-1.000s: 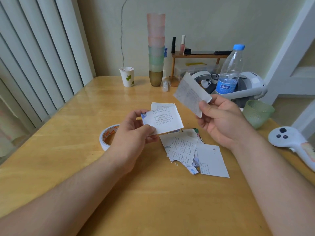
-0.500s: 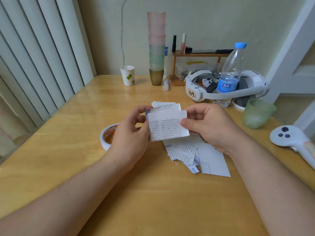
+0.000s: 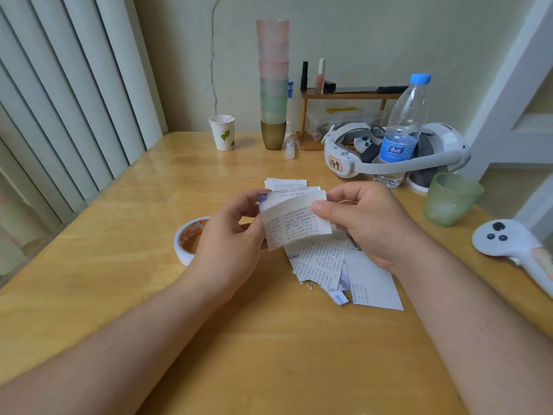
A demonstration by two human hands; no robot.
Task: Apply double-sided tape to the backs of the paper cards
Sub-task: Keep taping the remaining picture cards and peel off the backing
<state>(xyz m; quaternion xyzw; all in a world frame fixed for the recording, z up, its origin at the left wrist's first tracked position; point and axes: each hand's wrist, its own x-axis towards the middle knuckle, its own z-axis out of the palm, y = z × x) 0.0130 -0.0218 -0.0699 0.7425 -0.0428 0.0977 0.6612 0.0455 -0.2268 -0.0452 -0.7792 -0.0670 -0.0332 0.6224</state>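
Two printed paper cards (image 3: 294,223) overlap above the table's middle, held between both hands. My left hand (image 3: 230,244) grips their left edge and my right hand (image 3: 362,223) pinches the right edge with thumb on the front card. Under and right of them a loose pile of paper cards (image 3: 326,265) lies on the wooden table (image 3: 119,280), with another card (image 3: 285,184) behind. A white roll of double-sided tape (image 3: 187,235) lies flat just left of my left hand, partly hidden by it.
At the back stand a paper cup (image 3: 223,132), a tall stack of cups (image 3: 273,85), a small wooden shelf (image 3: 344,95), a white headset (image 3: 395,151) and a water bottle (image 3: 402,130). A green glass cup (image 3: 449,199) and a white controller (image 3: 514,247) sit at right.
My right hand brought its card down from up in the air to the card in my left hand; both hands now hold the two cards together.
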